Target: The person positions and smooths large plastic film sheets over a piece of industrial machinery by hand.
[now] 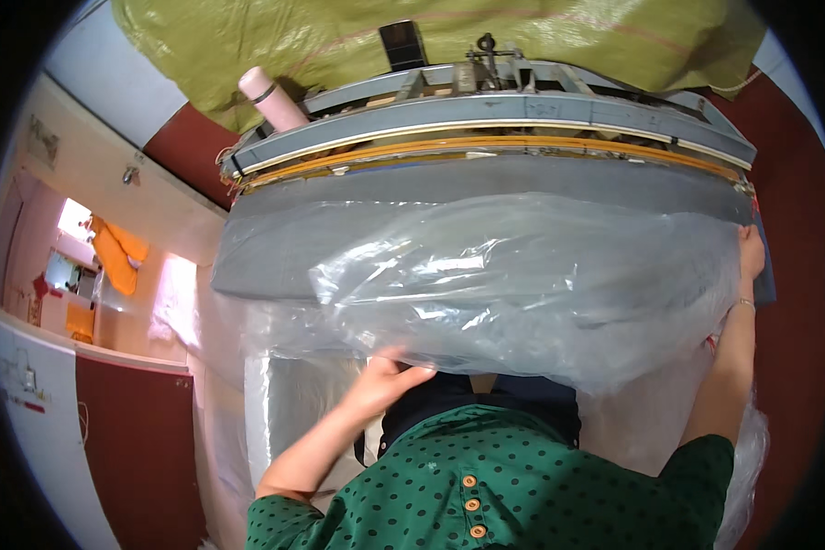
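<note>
A wide clear plastic sheet [522, 266] lies crumpled over the grey padded surface [302, 243] of a long bench-like machine and hangs over its front edge. My right hand [752, 253] is closed at the far right end of that surface, pinching the edge of the sheet. My left hand [387, 380] is close to my waist, beside the sheet's lower edge. Its thumb and fingers are apart, slightly blurred, and nothing shows between them. More clear plastic hangs down on both sides of my body.
Behind the grey surface runs a metal frame [486, 112] with orange strips [486, 144] and a clamp-like mechanism [489, 66]. A pink bottle [273, 99] leans at its left end. A dark phone [402, 44] rests on a yellow-green woven sheet [559, 32]. An opening in the wall is at left.
</note>
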`<state>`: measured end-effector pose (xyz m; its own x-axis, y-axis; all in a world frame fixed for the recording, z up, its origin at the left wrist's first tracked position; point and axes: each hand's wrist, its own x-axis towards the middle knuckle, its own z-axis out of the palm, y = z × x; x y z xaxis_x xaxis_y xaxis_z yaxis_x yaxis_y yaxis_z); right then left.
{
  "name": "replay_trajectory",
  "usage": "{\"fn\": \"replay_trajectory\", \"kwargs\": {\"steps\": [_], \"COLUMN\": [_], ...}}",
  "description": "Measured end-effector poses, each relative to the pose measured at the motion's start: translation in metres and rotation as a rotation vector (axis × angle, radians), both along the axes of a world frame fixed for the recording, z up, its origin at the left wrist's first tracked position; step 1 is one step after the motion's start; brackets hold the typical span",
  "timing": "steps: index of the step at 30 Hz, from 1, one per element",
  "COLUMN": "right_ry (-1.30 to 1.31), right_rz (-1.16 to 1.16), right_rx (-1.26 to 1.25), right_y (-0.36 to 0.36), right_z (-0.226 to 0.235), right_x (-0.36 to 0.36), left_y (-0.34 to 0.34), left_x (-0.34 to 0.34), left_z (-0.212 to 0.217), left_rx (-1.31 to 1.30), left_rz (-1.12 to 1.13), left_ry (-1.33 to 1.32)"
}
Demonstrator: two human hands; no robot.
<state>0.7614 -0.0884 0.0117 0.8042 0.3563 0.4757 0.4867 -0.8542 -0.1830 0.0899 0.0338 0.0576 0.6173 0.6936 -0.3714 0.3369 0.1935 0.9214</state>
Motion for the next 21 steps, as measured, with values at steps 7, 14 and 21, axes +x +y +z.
{"fn": "replay_trajectory", "kwargs": {"steps": [7, 14, 21], "right_ry": [0.021, 0.099, 0.073], "right_rz": [-0.042, 0.108, 0.116], "right_rx": [-0.008, 0.038, 0.073], "right_y": [-0.006, -0.010, -0.008], "right_z": [-0.009, -0.009, -0.017], "right_x": [0.006, 0.015, 0.024], "left_y": [0.086, 0.080, 0.111], "left_x": [-0.098, -0.080, -0.120], "left_z": [0.048, 0.073, 0.002], "left_rx": [0.604, 0.110, 0.163], "left_rz": [0.691, 1.022, 1.044], "left_ry": [-0.120, -0.770, -0.326]}}
